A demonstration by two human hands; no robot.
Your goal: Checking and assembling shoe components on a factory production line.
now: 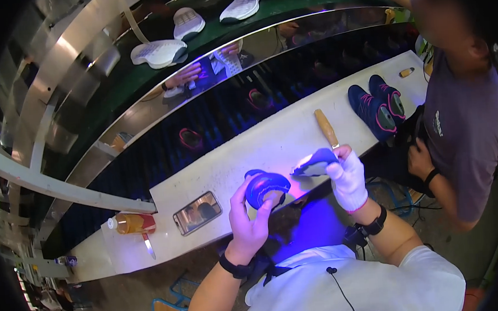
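Note:
My left hand [249,220], bare, is wrapped round a dark blue shoe upper [267,184] above the table's near edge. Its rounded end faces me under violet light. In a white fingerless-looking glove, my right hand [348,184] pinches a shoe sole [317,166] with a dark rim and a pale face. The sole is tilted beside the upper, with a small gap between them. Just beyond the right hand lies a wooden-handled tool [325,128], its blade end partly hidden by my fingers.
A white bench [220,163] carries a phone [197,213], an amber bottle [132,223], a knife [149,246] and finished dark blue shoes [368,104]. Beyond run a dark rack of shoes and a green conveyor [212,39] bearing white soles [159,53]. A co-worker [460,123] sits at the right.

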